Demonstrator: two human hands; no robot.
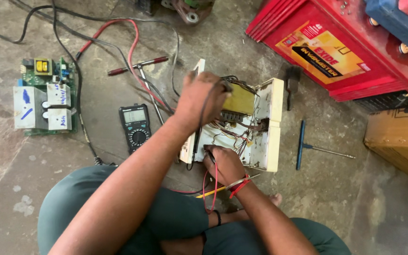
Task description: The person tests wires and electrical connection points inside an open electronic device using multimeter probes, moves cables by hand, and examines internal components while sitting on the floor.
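Left hand closed around a black probe lead, held over the yellow transformer inside the opened cream-coloured casing. Right hand curled shut on a red probe lead, its tip in the wiring at the casing's near edge. Casing sits mid-floor. Black multimeter lies just left of it; green circuit board further left. Blue-handled T-wrench lies right of the casing; red battery beyond, toward the far right corner.
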